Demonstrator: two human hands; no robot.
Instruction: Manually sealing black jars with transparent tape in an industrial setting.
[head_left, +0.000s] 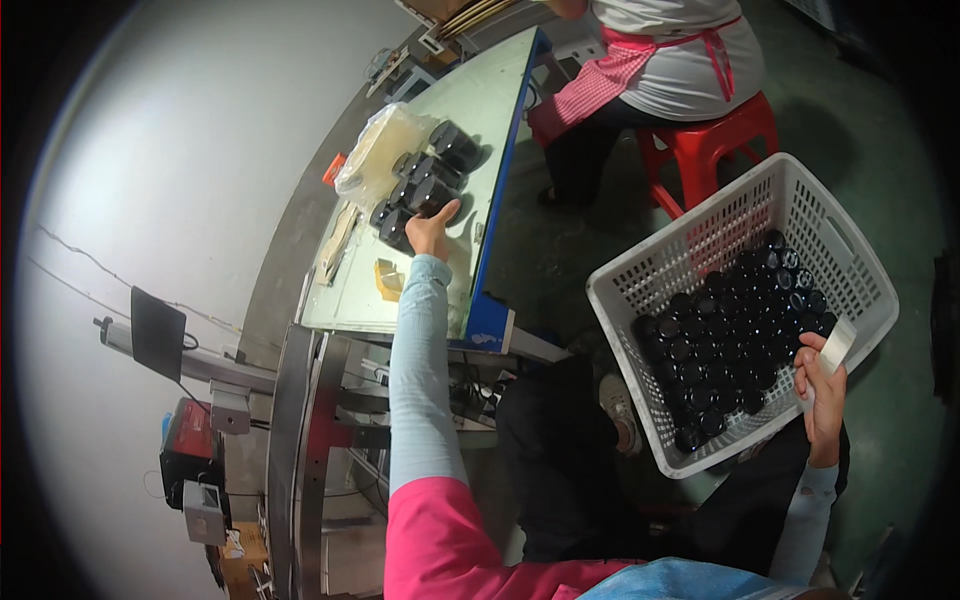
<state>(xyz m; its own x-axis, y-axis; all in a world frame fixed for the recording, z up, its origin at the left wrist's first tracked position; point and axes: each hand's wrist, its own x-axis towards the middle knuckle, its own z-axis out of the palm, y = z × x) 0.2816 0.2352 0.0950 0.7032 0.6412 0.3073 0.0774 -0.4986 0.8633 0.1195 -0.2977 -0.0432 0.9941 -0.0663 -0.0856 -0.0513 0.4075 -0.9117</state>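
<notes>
My left hand (428, 236) reaches over the worktable with thumb and fingers closed round a glossy black jar (434, 194). Several more black jars (455, 146) stand close together beyond and beside it. At the right, my right hand (822, 392) is by the near right rim of a light grey plastic crate (622, 368). Its fingers pinch a pale, flat, strip-like piece (838, 346), whose exact kind I cannot make out. Many small, round, dark shiny pieces (715, 340), jar- or lid-like, cover the crate's bottom.
Beside the jars on the pale green tabletop (490, 90) lie a clear plastic bag of cream-coloured pieces (385, 150), a yellow piece (388, 280) and a beige strip (337, 245). A person in a pink apron (600, 85) sits on a red stool (690, 155) beyond the crate.
</notes>
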